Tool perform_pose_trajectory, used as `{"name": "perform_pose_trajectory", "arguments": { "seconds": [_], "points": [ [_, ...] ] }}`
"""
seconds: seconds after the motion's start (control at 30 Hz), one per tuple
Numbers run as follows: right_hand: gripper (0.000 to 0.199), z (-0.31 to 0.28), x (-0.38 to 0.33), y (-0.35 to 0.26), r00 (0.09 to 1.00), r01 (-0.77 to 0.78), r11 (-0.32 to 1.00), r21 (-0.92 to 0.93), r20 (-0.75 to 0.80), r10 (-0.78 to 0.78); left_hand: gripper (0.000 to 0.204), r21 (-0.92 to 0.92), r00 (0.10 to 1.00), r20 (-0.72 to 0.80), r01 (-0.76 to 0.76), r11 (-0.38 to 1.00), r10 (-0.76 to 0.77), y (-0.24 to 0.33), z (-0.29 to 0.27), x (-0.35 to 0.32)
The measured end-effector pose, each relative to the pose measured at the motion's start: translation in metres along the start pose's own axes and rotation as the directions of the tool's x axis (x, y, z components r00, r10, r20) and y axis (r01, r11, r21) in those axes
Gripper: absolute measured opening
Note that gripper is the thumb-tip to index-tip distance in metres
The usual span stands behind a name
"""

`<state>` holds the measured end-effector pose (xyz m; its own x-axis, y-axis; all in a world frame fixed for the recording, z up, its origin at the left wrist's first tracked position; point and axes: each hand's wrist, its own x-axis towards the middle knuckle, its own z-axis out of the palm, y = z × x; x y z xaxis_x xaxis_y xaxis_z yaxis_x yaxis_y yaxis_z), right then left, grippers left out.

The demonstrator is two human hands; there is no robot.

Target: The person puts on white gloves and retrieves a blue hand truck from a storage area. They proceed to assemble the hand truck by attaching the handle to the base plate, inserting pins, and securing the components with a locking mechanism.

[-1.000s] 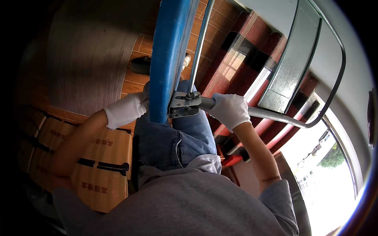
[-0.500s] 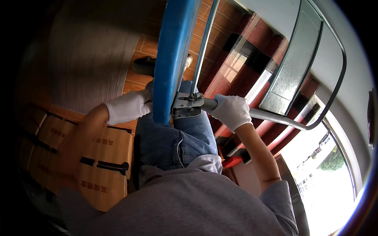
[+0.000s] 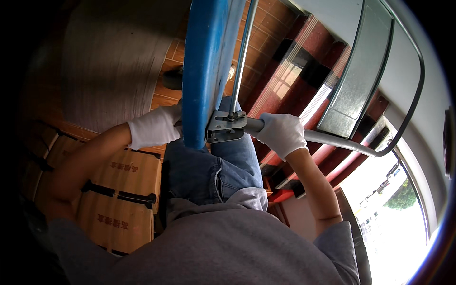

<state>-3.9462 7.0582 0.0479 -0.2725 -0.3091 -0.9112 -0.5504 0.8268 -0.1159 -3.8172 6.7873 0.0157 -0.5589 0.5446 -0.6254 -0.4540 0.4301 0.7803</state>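
Note:
A large blue board, which looks like the deck of a folding hand cart, stands on edge in front of my legs. At its near end a metal bracket joins it to a grey tube frame and a thin metal rod. My right hand, in a white glove, is closed around the tube just right of the bracket. My left hand, gloved too, reaches to the board's left side; its fingers are hidden behind the board, so their grip does not show.
Strapped cardboard boxes stand at the lower left. A greyish mat covers part of the brown tiled floor. Red and black steps rise on the right, close behind the tube. Beyond them is a bright opening.
The board's upper part has swung slightly left, and the tube frame has shifted a little right. My left forearm has moved outward; the left hand stays at the board. My right hand keeps its grip.

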Motion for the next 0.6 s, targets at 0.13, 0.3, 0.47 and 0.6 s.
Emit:
{"name": "perform_pose_trajectory", "arguments": {
  "seconds": [0.13,0.3,0.47,0.6],
  "points": [
    [0.043,-0.004,-0.003,0.002,1.0,0.007,1.0,0.028,-0.002,-0.006,0.024,-0.02,0.999,-0.025,0.036,0.999,-0.037,0.01,0.001,0.001],
    [0.044,-0.001,-0.004,0.007,1.0,0.009,1.0,0.004,-0.023,-0.009,0.021,-0.441,0.982,-0.16,0.016,0.897,-0.096,0.014,0.022,0.004],
    [0.044,0.003,-0.004,0.013,1.0,0.009,0.999,0.03,-0.014,-0.009,0.022,0.048,0.947,-0.282,-0.148,0.988,0.156,0.025,0.022,0.003],
    [0.043,0.001,-0.006,0.013,0.999,0.018,1.0,0.015,-0.041,-0.017,0.024,-0.097,0.961,-0.239,0.117,0.988,-0.137,0.017,0.031,-0.004]
  ]
}}
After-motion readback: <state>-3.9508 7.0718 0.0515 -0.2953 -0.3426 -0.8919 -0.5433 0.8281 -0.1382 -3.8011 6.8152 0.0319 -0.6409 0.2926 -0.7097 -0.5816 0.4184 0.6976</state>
